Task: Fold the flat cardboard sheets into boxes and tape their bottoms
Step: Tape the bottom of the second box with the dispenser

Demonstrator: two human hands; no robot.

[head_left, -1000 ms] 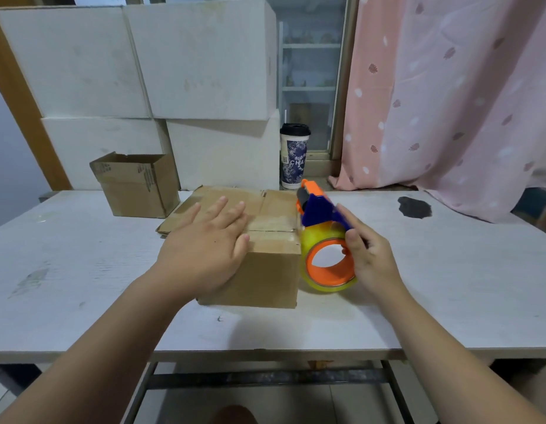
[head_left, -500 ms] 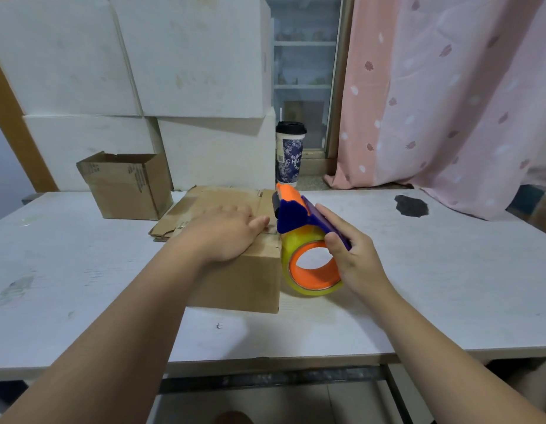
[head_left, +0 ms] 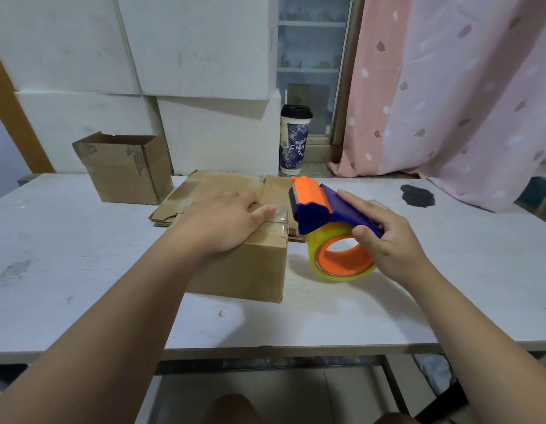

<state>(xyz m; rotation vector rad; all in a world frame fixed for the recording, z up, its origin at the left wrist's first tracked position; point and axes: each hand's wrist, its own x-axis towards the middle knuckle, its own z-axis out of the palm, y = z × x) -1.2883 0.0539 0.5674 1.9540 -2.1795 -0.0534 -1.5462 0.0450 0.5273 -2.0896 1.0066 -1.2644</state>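
Observation:
A brown cardboard box stands bottom-up in the middle of the white table. My left hand lies flat on its top, fingers straight, thumb beside a strip of clear tape at the right edge. To the right of the box my right hand grips a tape dispenser with a blue handle, orange head and yellowish roll; its head is close to the box's top right corner. Flat cardboard sheets lie behind the box.
An open cardboard box stands at the back left. A tall paper cup with a black lid is behind the sheets. White foam blocks line the back and a pink curtain hangs at right. A dark stain marks the table.
My left hand slid right across the box top toward its taped edge. The dispenser in my right hand stayed beside the box's right side, its head now by the top corner.

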